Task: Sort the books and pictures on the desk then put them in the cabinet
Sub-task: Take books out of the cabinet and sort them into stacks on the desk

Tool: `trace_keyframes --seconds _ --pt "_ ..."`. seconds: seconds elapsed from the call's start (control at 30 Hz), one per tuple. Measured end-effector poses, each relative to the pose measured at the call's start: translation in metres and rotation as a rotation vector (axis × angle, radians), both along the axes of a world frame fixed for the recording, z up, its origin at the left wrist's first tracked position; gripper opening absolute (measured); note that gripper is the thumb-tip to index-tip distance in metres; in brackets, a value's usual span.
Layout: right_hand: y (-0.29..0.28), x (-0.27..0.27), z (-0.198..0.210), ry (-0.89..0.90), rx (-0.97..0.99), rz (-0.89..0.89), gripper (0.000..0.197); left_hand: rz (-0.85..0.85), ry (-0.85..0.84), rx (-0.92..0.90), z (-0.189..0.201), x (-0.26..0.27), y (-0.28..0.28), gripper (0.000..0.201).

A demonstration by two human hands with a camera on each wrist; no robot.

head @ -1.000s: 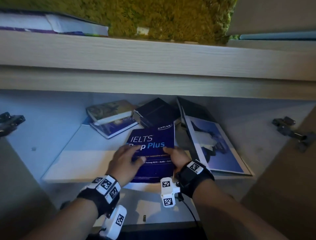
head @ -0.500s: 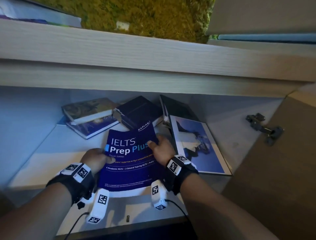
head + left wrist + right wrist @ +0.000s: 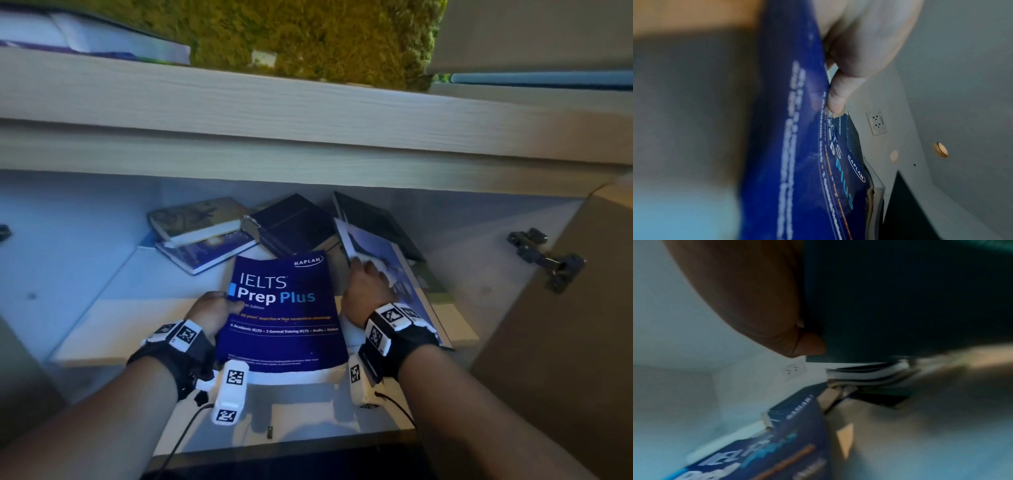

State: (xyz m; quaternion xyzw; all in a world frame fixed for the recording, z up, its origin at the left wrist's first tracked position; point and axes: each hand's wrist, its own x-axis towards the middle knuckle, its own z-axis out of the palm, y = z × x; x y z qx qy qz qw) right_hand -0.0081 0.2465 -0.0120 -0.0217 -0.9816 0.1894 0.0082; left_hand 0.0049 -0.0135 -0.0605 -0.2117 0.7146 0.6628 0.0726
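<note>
IELTS book (image 3: 281,308) (blue) on cabinet shelf (image 3: 113,329)

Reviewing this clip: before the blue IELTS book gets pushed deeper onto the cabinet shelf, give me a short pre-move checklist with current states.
1. Left hand grips the blue IELTS Prep Plus paperback at its left edge, thumb on the cover: ok.
2. Right hand on that book: not ok; it rests on the glossy blue-and-white picture.
3. Book fully on the pale wooden shelf: not ok; its near end overhangs.
4. Path behind is free: not ok; the dark hardcover book lies just behind.
5. Right hand's grip on the picture: cannot tell.
</note>
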Motion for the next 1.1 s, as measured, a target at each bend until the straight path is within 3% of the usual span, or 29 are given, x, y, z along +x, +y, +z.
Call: trace_keyframes --seconds 0.13,0.27,0.37,0.47,0.53,0.63,0.7,0.77,0.87,1.03,1.1 --pt "-0.055 0.024 0.024 0.066 -0.037 0.091 0.069 0.035 -0.023 0.073 -0.006 0.003 -0.002 0.022" --pt "-0.126 0.039 0.005 -0.020 0.042 0.156 0.078 0.149 -0.050 0.260 -0.010 0.002 -0.006 0.042" --pt "-0.155 0.034 -0.016 -0.118 -0.010 0.171 0.055 0.146 -0.071 0.376 -0.012 0.002 -0.010 0.063" --pt "-0.133 0.022 -0.018 -0.144 -0.192 0.312 0.036 0.048 -0.022 0.284 -0.011 0.008 -0.012 0.051" --pt "-0.102 0.011 -0.016 -0.086 -0.241 0.262 0.034 -0.027 0.030 0.127 -0.015 0.006 -0.011 0.047" --pt "-0.053 -0.007 -0.025 -0.075 -0.057 0.043 0.049 -0.112 0.074 -0.050 -0.016 0.003 -0.008 0.060" --pt "-0.026 -0.012 -0.032 -0.175 -0.085 -0.094 0.069 -0.140 0.077 -0.101 -0.018 0.000 -0.007 0.066" --pt "-0.012 -0.013 -0.040 -0.247 -0.229 -0.153 0.074 -0.145 0.114 -0.069 -0.016 0.000 -0.007 0.051" --pt "-0.016 -0.010 -0.055 -0.240 -0.413 -0.152 0.052 -0.146 0.118 0.007 -0.011 0.005 -0.013 0.035" --pt "-0.027 0.007 -0.071 -0.225 -0.455 -0.143 0.064 -0.187 0.176 0.061 -0.006 0.027 -0.025 0.019" --pt "-0.027 0.017 -0.069 -0.248 -0.533 -0.121 0.060 -0.156 0.162 0.101 0.001 0.041 -0.026 0.015"
